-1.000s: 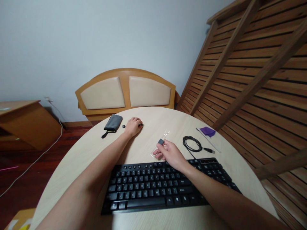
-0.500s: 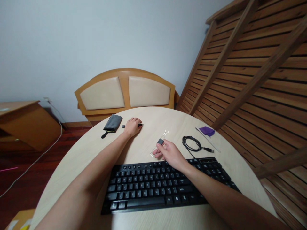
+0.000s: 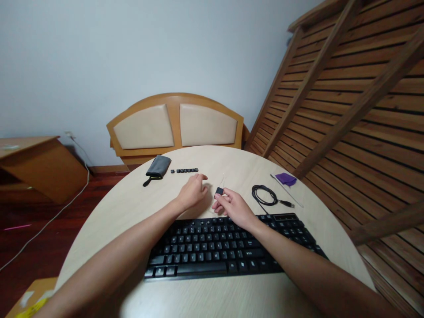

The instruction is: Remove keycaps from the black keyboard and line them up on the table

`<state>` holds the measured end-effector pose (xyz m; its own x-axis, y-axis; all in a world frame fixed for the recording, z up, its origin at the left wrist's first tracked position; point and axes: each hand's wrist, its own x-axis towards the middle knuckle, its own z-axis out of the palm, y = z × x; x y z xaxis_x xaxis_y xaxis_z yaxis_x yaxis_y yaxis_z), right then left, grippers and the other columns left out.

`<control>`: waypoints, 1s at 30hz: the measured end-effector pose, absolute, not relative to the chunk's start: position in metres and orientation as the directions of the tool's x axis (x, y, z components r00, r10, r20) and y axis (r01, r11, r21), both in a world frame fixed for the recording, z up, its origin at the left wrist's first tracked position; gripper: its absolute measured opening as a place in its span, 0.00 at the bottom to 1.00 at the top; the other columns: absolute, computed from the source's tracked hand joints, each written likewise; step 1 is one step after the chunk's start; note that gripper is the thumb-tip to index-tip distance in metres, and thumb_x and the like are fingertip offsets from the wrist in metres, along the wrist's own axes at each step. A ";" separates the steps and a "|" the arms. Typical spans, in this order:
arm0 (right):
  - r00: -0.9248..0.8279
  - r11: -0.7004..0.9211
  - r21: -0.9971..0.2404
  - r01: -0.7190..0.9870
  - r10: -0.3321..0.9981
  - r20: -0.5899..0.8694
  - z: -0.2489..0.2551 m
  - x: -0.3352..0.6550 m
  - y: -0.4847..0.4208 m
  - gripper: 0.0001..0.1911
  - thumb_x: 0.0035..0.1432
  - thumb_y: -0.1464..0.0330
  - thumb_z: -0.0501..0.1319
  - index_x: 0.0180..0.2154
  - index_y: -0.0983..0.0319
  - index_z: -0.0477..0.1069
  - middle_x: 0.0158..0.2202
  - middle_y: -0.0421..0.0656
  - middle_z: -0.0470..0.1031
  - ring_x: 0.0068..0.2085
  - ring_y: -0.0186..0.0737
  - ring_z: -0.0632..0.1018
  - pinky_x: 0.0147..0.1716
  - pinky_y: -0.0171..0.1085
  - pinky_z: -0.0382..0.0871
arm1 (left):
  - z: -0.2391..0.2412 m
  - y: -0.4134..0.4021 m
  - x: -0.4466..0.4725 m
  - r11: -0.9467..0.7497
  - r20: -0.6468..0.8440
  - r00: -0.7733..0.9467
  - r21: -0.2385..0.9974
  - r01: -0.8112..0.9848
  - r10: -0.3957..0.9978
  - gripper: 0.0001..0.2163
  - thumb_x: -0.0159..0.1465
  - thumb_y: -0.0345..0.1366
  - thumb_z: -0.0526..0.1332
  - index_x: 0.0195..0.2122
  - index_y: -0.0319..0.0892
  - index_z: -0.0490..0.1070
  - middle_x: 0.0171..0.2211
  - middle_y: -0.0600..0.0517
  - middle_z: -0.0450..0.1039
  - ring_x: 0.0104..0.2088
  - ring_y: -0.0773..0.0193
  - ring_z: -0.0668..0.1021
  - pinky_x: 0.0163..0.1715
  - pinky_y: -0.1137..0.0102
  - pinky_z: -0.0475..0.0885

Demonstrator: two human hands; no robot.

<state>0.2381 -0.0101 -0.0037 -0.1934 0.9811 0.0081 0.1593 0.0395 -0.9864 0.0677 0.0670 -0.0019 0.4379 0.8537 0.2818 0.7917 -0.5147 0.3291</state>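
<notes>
A black keyboard [image 3: 232, 247] lies on the round pale wooden table [image 3: 126, 207] in front of me. My right hand [image 3: 233, 207] hovers just beyond its top edge, fingers pinched on a wire keycap puller [image 3: 221, 185] with a black keycap [image 3: 219, 191] in it. My left hand [image 3: 194, 192] is close beside it on the left, fingers loosely curled and reaching toward the keycap, nothing visible in them. A short row of black keycaps [image 3: 184, 170] lies farther back on the table.
A dark grey pouch [image 3: 158, 167] sits left of the keycap row. A coiled black USB cable [image 3: 266, 195] and a purple cloth [image 3: 286, 179] on a clear sheet lie to the right. A padded headboard [image 3: 175, 126] and slatted bed frame [image 3: 347, 97] stand behind.
My left hand left the keycap row at the back and came toward my right hand. The row of keycaps is now uncovered. My right hand shifted slightly with the puller.
</notes>
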 end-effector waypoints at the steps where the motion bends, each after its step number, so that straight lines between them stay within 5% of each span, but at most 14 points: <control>1: -0.201 0.053 -0.985 0.164 0.979 0.019 -0.003 0.238 -0.011 0.14 0.61 0.57 0.57 0.33 0.61 0.66 0.29 0.43 0.78 0.28 0.35 0.78 0.24 0.31 0.66 | -0.002 0.055 0.069 -0.498 0.238 0.439 0.349 0.793 0.866 0.14 0.62 0.32 0.56 0.50 0.38 0.66 0.49 0.42 0.72 0.51 0.53 0.73 0.50 0.62 0.69; 5: -0.229 0.094 -0.981 0.169 0.972 0.054 -0.002 0.238 -0.013 0.15 0.60 0.56 0.59 0.30 0.62 0.66 0.28 0.42 0.78 0.29 0.35 0.78 0.26 0.32 0.68 | -0.007 0.016 0.065 -0.473 0.097 0.474 0.373 0.798 0.875 0.10 0.63 0.33 0.54 0.45 0.40 0.68 0.44 0.43 0.74 0.44 0.54 0.76 0.43 0.64 0.71; 18: -0.405 0.095 -0.987 0.130 0.913 0.034 0.008 0.249 -0.025 0.17 0.58 0.53 0.61 0.30 0.61 0.68 0.34 0.44 0.79 0.39 0.40 0.80 0.42 0.39 0.74 | -0.011 -0.009 0.052 -0.565 0.119 0.592 0.491 0.663 0.797 0.13 0.70 0.38 0.49 0.37 0.43 0.71 0.34 0.48 0.78 0.35 0.58 0.78 0.35 0.67 0.69; 30: -0.385 0.123 -0.979 0.160 0.921 0.053 0.003 0.250 -0.028 0.17 0.59 0.54 0.61 0.33 0.62 0.71 0.34 0.45 0.79 0.40 0.42 0.80 0.43 0.40 0.74 | -0.008 -0.013 0.049 -0.565 0.112 0.593 0.483 0.669 0.798 0.12 0.69 0.38 0.49 0.36 0.42 0.72 0.34 0.48 0.78 0.34 0.59 0.78 0.34 0.68 0.68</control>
